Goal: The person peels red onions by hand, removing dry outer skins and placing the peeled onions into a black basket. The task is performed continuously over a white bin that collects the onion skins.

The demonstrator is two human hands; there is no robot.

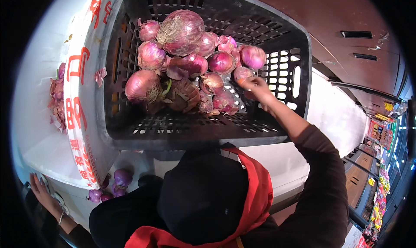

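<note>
My right hand point(258, 89) reaches into a black plastic crate point(208, 143), its fingertips at a small red onion point(242, 73). Blur hides whether they grip it. Just beyond, another red onion point(253, 57) is smeared by motion. Several more onions lie in the crate, among them a very large one point(183, 28) with dry roots and a pale red one point(142, 85). Near them is a brown, withered onion point(183, 95) beside a green sprout point(167, 88). At the lower left, my left hand point(42, 192) is spread with nothing seen in it, near white objects on the floor.
A white foam box point(81, 95) with red printing stands left of the crate, with onion skins point(58, 101) inside. Several purple onions point(122, 179) lie on the floor below. Brown panels point(325, 20) rise at upper right; colourful packaged goods point(382, 199) line the right.
</note>
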